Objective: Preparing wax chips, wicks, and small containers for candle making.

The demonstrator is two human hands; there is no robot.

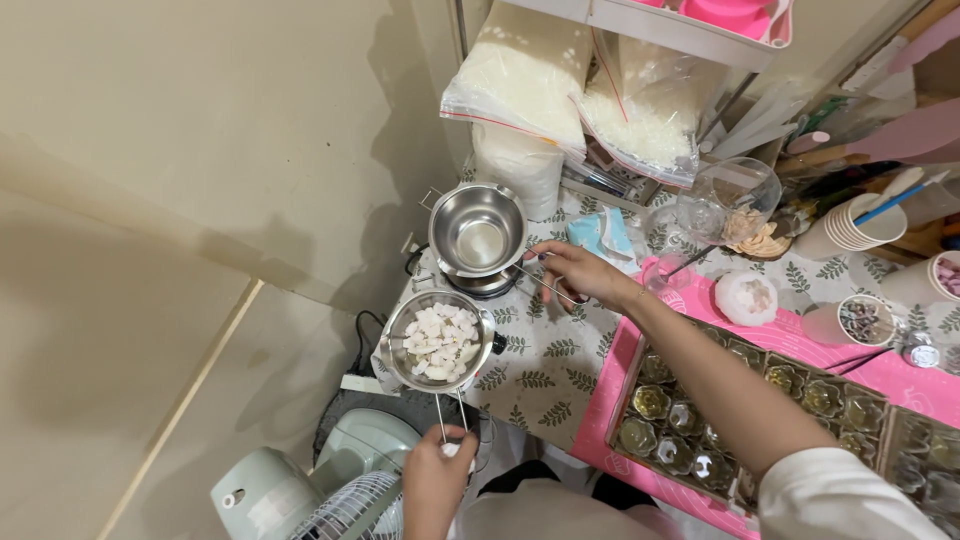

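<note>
A steel melting pot [440, 342] full of white wax-like chunks sits at the table's left edge. My left hand [436, 482] grips the end of its long wire handle, close to my body. Just behind it, a second steel pot [478, 230] stands on a small black hot plate [487, 285]; its inside looks bare and shiny. My right hand [578, 275] reaches in from the right and pinches that pot's thin wire handle. My right arm, in a white sleeve, crosses over a tray of small glass jars [700, 420].
Bags of white flakes [560, 85] lean at the back. A pale green fan [330, 485] stands low left, beside a power strip [360, 383]. A pink mat [900, 375], a clear glass bowl [730, 200], stacked paper cups [855, 225] and a round white candle [746, 297] fill the right side.
</note>
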